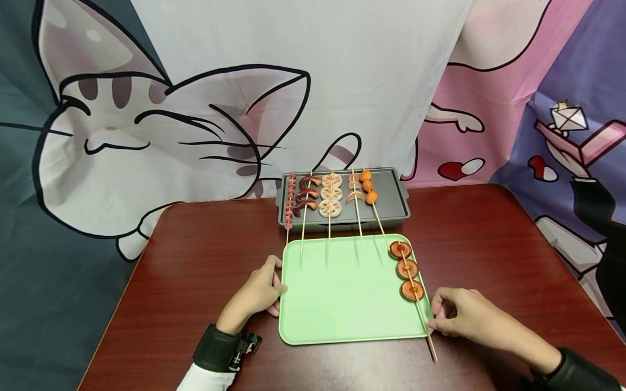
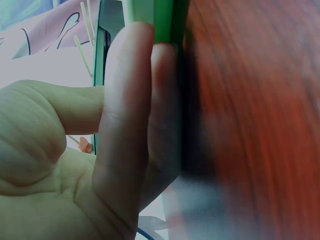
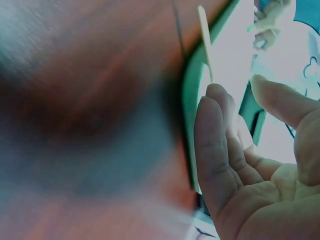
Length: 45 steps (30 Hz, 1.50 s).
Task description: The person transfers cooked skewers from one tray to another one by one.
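— Skewer of three round browned slices lies along the right edge of a green tray, its bare stick running off the near right corner onto the desk. Who has it?

— Right hand, at that corner: the fingers are loosely curled, their tips at the stick and the tray's rim. The right wrist view shows the stick's end just beyond the fingertips, thumb apart, but whether they pinch it cannot be told.

— And the other hand?

— Left hand rests against the tray's left edge, fingers nearly straight and lying along the rim, as the left wrist view shows; it grips nothing.

— What lies beyond the tray?

— Grey grill pan just past its far edge, carrying five skewers: small red pieces, dark curved strips, lotus-root slices, pale crescents and orange balls. Their sticks reach toward the tray. A cartoon-cat cloth hangs behind the desk.
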Tool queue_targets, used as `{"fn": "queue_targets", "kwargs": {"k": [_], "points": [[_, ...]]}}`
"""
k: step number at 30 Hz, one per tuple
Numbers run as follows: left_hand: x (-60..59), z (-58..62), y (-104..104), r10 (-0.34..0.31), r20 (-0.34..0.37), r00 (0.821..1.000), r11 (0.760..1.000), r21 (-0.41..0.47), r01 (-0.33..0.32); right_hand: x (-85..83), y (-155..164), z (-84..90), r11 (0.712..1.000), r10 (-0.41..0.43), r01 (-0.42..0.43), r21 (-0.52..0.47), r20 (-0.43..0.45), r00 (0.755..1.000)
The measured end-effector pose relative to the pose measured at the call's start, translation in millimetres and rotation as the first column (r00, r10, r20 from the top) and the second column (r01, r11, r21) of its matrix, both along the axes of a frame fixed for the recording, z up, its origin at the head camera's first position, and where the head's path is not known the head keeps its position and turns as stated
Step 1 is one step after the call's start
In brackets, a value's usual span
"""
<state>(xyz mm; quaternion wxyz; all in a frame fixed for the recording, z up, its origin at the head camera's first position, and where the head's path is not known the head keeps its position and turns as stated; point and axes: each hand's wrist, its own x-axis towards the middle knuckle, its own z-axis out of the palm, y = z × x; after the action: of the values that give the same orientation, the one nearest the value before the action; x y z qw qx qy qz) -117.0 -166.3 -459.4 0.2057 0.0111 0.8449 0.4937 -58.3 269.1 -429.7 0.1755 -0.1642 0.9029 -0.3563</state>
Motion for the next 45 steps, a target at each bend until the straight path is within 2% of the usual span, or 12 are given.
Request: {"fn": "queue_targets", "kwargs": {"k": [4,8,13,16,20,24,29,31,33,42,45], "points": [[-0.4,-0.2,-0.3,-0.002,-0.001,1.000,1.000,-0.004,0.002,-10.3,-1.8,9.4,0.999,-0.010,0.014,0.039,-0.112,0.994],[-0.1,0.2,-0.7,-0.004,0.000,1.000,1.000,-0.006,0.004,-20.8,-4.6,16.8,0.999,-0.029,0.032,0.018,-0.138,0.990],[1.0,1.2,-0.9,-0.016,0.001,1.000,1.000,0.001,0.016,-34.7,-9.0,20.7,0.996,-0.068,0.061,-0.071,-0.112,0.991],[1.4,1.4,-1.1,-0.025,-0.002,1.000,1.000,-0.001,0.025,-44.2,-10.5,20.3,0.984,-0.083,0.070,-0.167,-0.070,0.994],[1.5,1.1,-1.5,-0.026,-0.006,1.000,1.000,-0.003,0.026,-57.4,-13.2,18.2,0.951,-0.086,0.086,-0.298,0.014,0.996],[2.1,0.5,-1.3,-0.017,-0.011,1.000,1.000,0.003,0.017,-70.3,-19.2,18.9,0.913,-0.099,0.139,-0.384,0.123,0.987],[2.0,-0.3,-1.0,-0.013,-0.014,1.000,1.000,0.006,0.013,-86.0,-28.6,20.9,0.838,-0.112,0.253,-0.484,0.302,0.947],[1.6,-0.4,-1.1,-0.022,-0.015,1.000,1.000,0.003,0.022,-91.8,-30.1,20.1,0.801,-0.092,0.280,-0.529,0.353,0.931],[1.5,0.1,-1.4,-0.032,-0.013,0.999,0.999,0.001,0.032,-97.3,-30.6,18.8,0.778,-0.069,0.288,-0.559,0.379,0.923],[2.6,2.3,-1.9,-0.035,-0.012,0.999,0.999,0.001,0.035,-117.1,-32.5,9.7,0.705,0.031,0.296,-0.645,0.444,0.895],[2.9,2.6,-2.1,-0.033,-0.009,0.999,0.999,0.005,0.033,-121.1,-35.1,8.1,0.692,0.046,0.301,-0.656,0.457,0.888]]}}
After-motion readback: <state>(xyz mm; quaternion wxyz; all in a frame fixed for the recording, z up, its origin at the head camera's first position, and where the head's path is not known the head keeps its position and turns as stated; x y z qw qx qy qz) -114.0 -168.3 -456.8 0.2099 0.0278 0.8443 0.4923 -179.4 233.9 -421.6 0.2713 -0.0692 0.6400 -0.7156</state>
